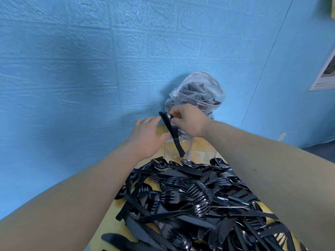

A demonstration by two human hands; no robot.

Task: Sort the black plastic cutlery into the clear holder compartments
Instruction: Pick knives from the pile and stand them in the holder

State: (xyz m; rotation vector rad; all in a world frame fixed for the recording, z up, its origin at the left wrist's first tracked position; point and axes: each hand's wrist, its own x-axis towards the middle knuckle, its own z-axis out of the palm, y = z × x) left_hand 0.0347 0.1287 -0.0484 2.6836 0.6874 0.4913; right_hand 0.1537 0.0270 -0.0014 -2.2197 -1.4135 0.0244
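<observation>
A big heap of black plastic forks, spoons and knives [195, 200] covers the yellow table in front of me. Beyond it stands the clear holder [201, 151]. My right hand [188, 120] pinches the top of a few black cutlery pieces [172, 134], which hang handle-down into the holder's left compartment. Against the holder's left wall rests my left hand [146, 136], its fingers straight and its thumb on the front edge.
A clear plastic bag [197, 93] with more black cutlery stands behind the holder against the blue brick-pattern wall. The yellow table [112, 214] ends close to the left of the heap. A white frame [324, 69] hangs on the right wall.
</observation>
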